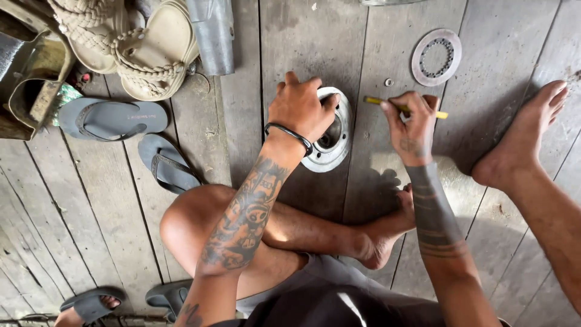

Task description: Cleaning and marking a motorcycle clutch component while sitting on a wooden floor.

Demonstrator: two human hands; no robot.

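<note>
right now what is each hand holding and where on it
Left hand grips the round metal hub by its top rim; right hand pinches the yellow tool mid-shaft.

I see bare planks [387, 54] between hub [331, 142] and ring [436, 57]: open lane there, only small nut [388, 82] in it. Left hand [299, 109] covers hub's left rim; right hand [413, 121] with yellow tool [376, 102] blocks hub's right side. Foot [520, 142] closes far right. Flip-flops [139, 139] and sandals [139, 48] crowd left floor; metal tube [212, 33] stands above hub, left. My knee [193, 221] bars near side.
</note>
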